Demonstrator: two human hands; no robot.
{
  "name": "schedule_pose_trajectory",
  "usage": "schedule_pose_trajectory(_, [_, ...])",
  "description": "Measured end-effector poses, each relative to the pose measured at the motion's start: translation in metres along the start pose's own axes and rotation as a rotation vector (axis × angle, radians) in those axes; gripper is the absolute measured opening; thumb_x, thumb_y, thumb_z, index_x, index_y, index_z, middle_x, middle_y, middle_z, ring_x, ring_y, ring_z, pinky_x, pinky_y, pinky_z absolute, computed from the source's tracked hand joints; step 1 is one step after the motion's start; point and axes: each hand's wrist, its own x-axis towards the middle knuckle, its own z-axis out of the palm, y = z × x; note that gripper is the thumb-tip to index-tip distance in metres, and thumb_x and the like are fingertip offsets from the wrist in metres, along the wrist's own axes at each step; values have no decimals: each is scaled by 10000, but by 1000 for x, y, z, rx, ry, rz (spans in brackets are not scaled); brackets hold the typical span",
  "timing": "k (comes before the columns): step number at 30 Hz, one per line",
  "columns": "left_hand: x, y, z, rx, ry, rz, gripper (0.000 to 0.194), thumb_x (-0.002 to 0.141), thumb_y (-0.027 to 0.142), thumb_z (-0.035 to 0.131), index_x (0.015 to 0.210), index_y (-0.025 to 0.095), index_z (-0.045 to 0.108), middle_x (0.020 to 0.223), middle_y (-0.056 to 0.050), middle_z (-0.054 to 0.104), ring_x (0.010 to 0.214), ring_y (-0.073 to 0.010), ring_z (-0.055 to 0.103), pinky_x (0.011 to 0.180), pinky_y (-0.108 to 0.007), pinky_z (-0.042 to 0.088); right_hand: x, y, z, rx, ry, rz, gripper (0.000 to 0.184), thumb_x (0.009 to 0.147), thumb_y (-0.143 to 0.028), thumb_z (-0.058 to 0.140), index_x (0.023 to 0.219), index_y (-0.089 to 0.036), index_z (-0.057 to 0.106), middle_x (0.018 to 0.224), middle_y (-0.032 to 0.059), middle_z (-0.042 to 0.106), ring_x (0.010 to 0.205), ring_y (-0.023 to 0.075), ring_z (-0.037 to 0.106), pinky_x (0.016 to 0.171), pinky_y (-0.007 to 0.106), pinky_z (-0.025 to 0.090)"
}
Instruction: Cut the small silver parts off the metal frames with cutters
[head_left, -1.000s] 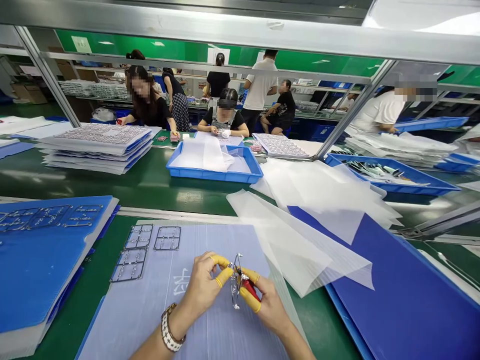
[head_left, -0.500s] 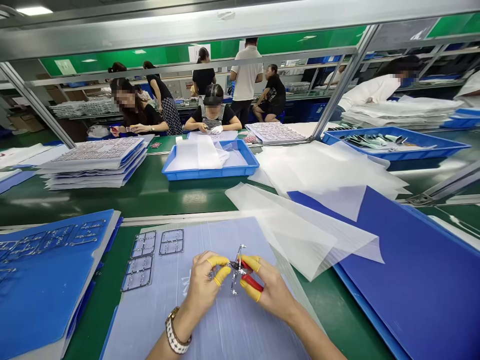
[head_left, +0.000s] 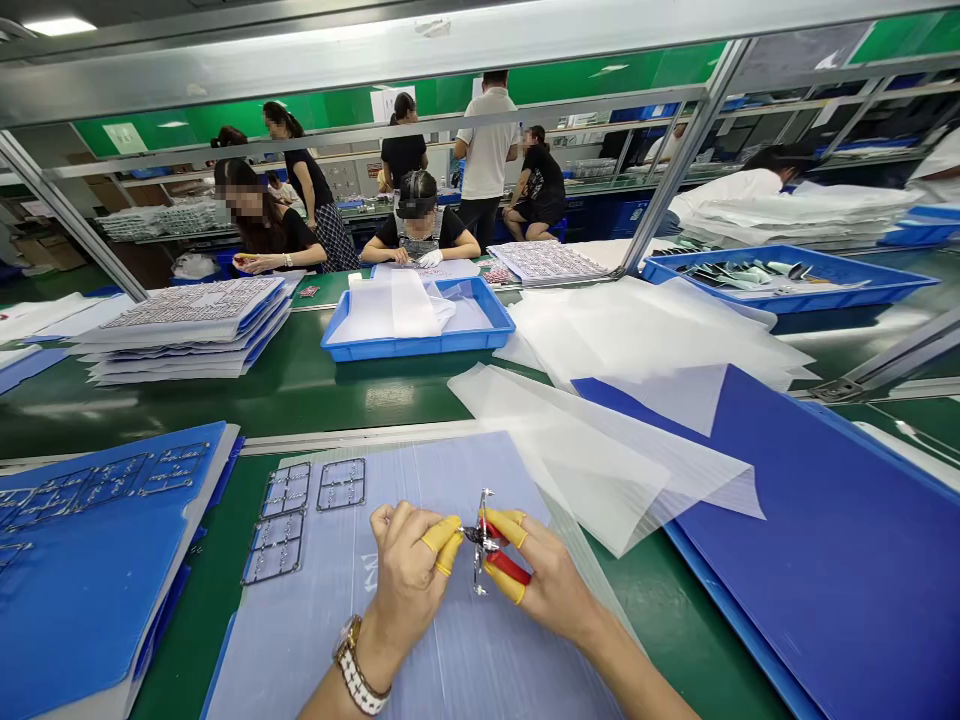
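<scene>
Red-handled nippers (head_left: 510, 567) sit in my right hand (head_left: 544, 575), with yellow finger cots on its fingers around the handles. Their dark jaws point left toward my left hand (head_left: 412, 565), whose yellow-capped thumb and finger pinch a small silvery part at the jaw tips; most of it is hidden. A thin, chrome-like sprue piece (head_left: 478, 575) crosses upright at the nippers, its ends showing above and below. Both hands are over a translucent sheet (head_left: 322, 640). On the sheet's upper left lie three dark rectangular sprue frames (head_left: 342, 484) with small silvery parts.
A blue board (head_left: 90, 600) with more frames is at left, a dark blue board (head_left: 825, 540) at right beside loose white sheets (head_left: 585, 450). Beyond stand a blue tray (head_left: 420, 348), a sheet stack (head_left: 180, 350) and another tray (head_left: 840, 298). Several people work across the bench.
My left fingertips have shifted slightly right, close against the nipper tips. The sprue piece's lower end has swung a little right. My right hand keeps its grip on the nippers.
</scene>
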Motion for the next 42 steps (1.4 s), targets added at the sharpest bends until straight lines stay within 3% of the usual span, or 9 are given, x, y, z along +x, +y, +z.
schedule_pose_trajectory(9, [0, 2, 1, 99, 102, 54, 193, 838, 153, 583, 985, 257, 651, 776, -5, 691, 713, -165, 541, 775, -387, 276, 0, -4, 5, -198, 154, -27, 555, 814, -147, 570, 1341, -252, 429, 1040, 99, 638, 936, 250, 612, 777, 410, 520])
schedule_pose_trajectory(24, [0, -3, 3, 96, 156, 44, 223, 845, 151, 568, 1015, 267, 656, 779, -12, 678, 721, -179, 535, 785, -393, 278, 1, -11, 20, -78, 123, 61, 435, 852, -171, 534, 1278, -241, 480, 999, 93, 653, 893, 220, 639, 758, 374, 557])
schedule_pose_trajectory(31, [2, 0, 1, 103, 172, 56, 177, 840, 154, 578, 964, 255, 654, 765, -5, 672, 712, -172, 538, 787, -390, 277, 0, -11, 23, -103, 177, 59, 446, 844, -170, 535, 1281, -248, 490, 959, 81, 659, 830, 206, 645, 711, 351, 558])
schedule_pose_trajectory(36, [6, 3, 4, 121, 174, 40, 126, 827, 155, 600, 899, 243, 653, 726, 6, 657, 698, -168, 523, 775, -382, 272, -1, -8, 20, -51, 198, 178, 364, 850, -219, 540, 1213, -241, 549, 904, 70, 669, 727, 189, 636, 656, 326, 546])
schedule_pose_trajectory(42, [9, 2, 6, 199, 133, 48, 141, 841, 165, 582, 916, 251, 665, 734, 1, 677, 707, -172, 539, 786, -393, 253, -2, -1, 18, 136, 181, 396, 319, 837, -329, 564, 1132, -213, 596, 911, 54, 690, 738, 186, 640, 663, 306, 537])
